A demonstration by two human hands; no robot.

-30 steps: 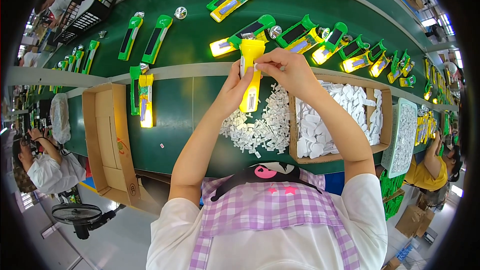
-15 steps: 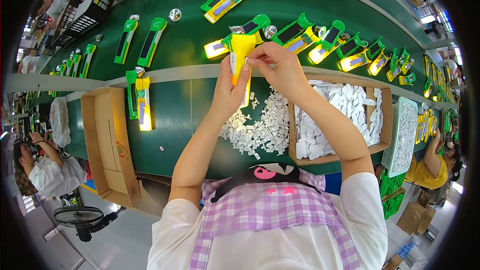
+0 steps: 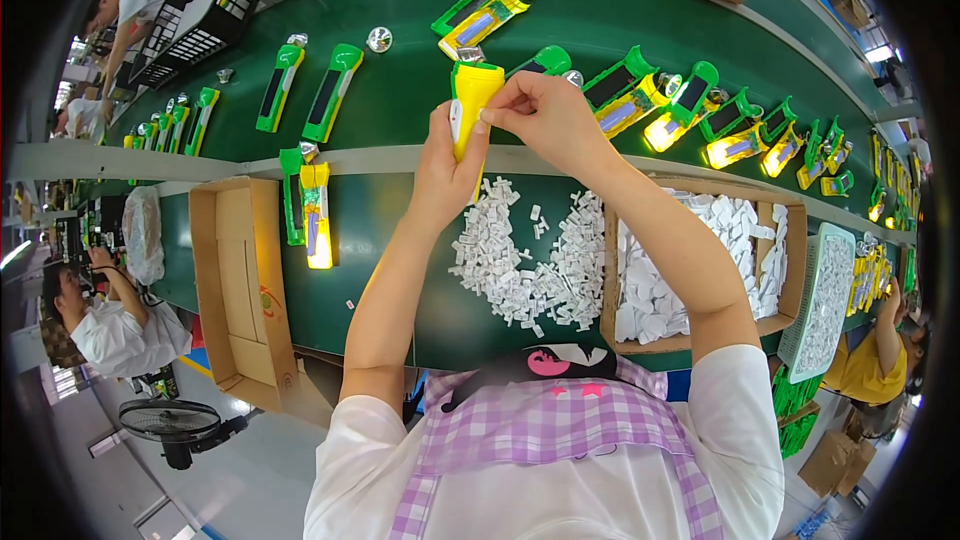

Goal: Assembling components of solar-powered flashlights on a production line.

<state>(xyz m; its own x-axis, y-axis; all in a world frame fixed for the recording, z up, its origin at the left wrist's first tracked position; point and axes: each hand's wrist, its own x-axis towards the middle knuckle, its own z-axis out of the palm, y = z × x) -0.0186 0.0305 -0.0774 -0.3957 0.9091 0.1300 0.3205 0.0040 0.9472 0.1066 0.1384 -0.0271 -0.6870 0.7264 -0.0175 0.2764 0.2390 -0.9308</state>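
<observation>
A yellow flashlight [image 3: 476,90] with a green rim stands upright in my left hand [image 3: 446,165], over the bench's metal rail. My left fingers and thumb wrap its lower body, and a white strip shows on its left side. My right hand [image 3: 552,118] pinches thumb and forefinger together against the flashlight's right side. Whatever those fingertips hold is too small or hidden to make out. Below my hands lies a loose heap of small white plastic pieces [image 3: 490,250]. A cardboard box of flat white parts [image 3: 655,285] sits under my right forearm.
Opened green-and-yellow flashlights [image 3: 630,90], several lit, line the green bench [image 3: 400,90] beyond the rail [image 3: 380,152]. An open flashlight [image 3: 315,210] lies left of my hands, near an upended cardboard box [image 3: 235,290]. A pale basket [image 3: 822,290] stands right. People work on both sides.
The whole view has shifted a little to the right. Against the bench, the flashlight and both hands have moved left, uncovering more white pieces; the lit flashlight behind them is now mostly hidden.
</observation>
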